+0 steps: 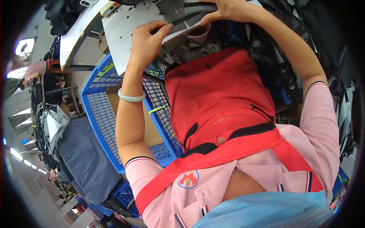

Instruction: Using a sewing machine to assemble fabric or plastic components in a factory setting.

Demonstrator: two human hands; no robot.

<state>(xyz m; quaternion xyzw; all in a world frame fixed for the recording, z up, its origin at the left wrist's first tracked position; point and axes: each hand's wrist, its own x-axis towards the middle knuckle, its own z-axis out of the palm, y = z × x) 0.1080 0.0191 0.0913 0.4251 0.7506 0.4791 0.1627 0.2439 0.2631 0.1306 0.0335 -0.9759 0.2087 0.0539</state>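
Bright, even daylight; sharp centre, heavy fisheye bending at rim.

Blue plastic crate (99,114) beside white worktable (81,28), bright windows (23,46) far left, grey floor (34,190)

Both our forearms reach up and away from the chest, elbows bent and spread wide. Our left hand (147,41) is curled, thumb stretched toward the right, fingers folded in a pinching grip, a pale bangle on the wrist below it. Our right hand (224,9) lies higher, palm down, fingers closed in its own grip.
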